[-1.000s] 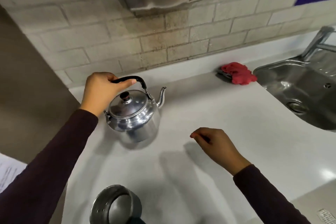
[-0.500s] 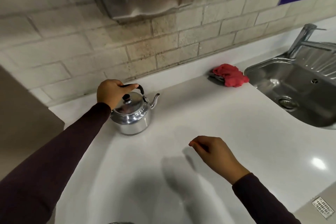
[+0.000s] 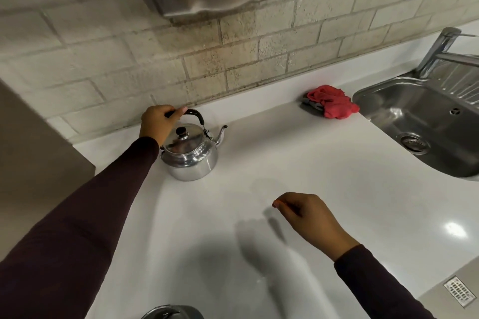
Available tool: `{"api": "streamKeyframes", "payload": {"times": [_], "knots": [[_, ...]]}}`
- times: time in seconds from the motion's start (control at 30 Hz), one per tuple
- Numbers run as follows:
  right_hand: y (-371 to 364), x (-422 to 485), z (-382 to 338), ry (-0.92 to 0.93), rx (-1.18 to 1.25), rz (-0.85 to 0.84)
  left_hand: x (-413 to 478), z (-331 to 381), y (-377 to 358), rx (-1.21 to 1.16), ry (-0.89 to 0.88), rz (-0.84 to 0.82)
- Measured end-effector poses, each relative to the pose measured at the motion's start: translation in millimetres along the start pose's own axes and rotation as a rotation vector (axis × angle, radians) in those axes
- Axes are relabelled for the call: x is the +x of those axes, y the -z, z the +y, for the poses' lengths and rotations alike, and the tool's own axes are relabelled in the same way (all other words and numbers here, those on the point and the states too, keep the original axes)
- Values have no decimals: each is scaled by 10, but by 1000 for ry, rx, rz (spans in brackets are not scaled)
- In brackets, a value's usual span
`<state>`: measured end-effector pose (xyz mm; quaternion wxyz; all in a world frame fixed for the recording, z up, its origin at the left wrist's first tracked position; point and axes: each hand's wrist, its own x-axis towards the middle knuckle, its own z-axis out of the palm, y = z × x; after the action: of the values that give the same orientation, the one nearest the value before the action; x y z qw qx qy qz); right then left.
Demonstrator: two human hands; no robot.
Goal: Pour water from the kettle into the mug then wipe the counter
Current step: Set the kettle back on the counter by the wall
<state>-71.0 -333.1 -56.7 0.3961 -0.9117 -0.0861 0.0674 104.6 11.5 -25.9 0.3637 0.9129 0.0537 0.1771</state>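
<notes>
The kettle (image 3: 190,154) now stands on the white desk (image 3: 298,163) close to the tiled wall, farther out from the person than a second ago, when it sat nearer and the left arm was less stretched. The left hand (image 3: 158,124) keeps hold of it: its fingers (image 3: 178,112) are wrapped shut around the black handle (image 3: 194,114), with the lid and spout just beyond and below them, the spout pointing away toward the sink side. The kettle's base appears flat on the desk, upright, so this reads as the kettle being set back after pouring rather than lifted for it.

The mug (image 3: 172,312) shows only as a dark metal rim at the bottom edge of the view, well behind both hands; whether it holds water cannot be told from here.

The right hand (image 3: 308,217) hovers over bare desk, its fingers loosely curled with nothing in them, well apart from the kettle. Beyond those fingers, toward the wall and just beside the sink (image 3: 425,122), lies the crumpled red cloth (image 3: 334,105), untouched.

If the pour is indeed done, the task turns to wiping: the left fingers would let go of the handle, and the free right hand is the nearer one to reach for the cloth.
</notes>
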Motion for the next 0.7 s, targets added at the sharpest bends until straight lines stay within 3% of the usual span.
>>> {"api": "streamKeyframes", "payload": {"times": [0.1, 0.4, 0.57, 0.7], "knots": [[14, -4, 3, -2, -1, 0, 93, -63, -6, 212, -5, 53], [24, -34, 74, -5, -13, -5, -188, -308, -140, 264, 72, 160], [-4, -21, 69, 13, -21, -15, -389, -436, -211, 495, 136, 2], [-6, -10, 53, 21, -37, -20, -455, -551, -232, 453, 229, -111]]}}
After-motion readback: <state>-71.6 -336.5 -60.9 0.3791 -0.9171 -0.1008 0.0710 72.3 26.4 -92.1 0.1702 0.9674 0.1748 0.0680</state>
